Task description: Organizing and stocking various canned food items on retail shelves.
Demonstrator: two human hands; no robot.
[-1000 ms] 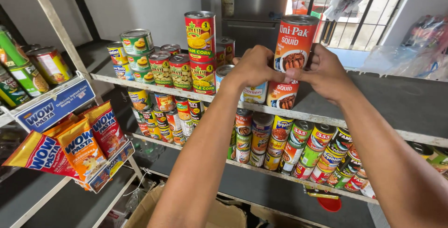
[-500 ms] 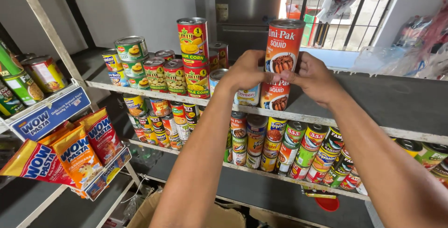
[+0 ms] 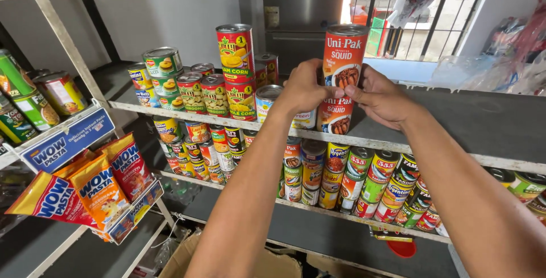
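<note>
Since the earlier frames, the upper squid can (image 3: 343, 56) is sitting more squarely over the lower squid can (image 3: 335, 116), and both hands are remaining clamped on it at roughly the same height.

Head view: the left hand (image 3: 304, 90) is gripping the left side of the upper squid can, fingers curled around its wall with the thumb pressing the front label. The right hand (image 3: 384, 99) is closing on the right side of the same can, thumb and forefinger pinching its lower edge. Both hands are partly closed, each holding the one can. The upper squid can is standing upright and resting on top of the lower squid can, which is standing at the front edge of the middle shelf (image 3: 489, 127). Just to the left, a silver-topped can (image 3: 267, 100) is standing, and further left two stacked cream corn cans (image 3: 236, 70) are rising above a cluster of short cans (image 3: 190, 87). On the shelf below, rows of small cans (image 3: 364, 184) are lining the front. At far left, orange pasta packets (image 3: 96, 190) are leaning in a rack.
</note>
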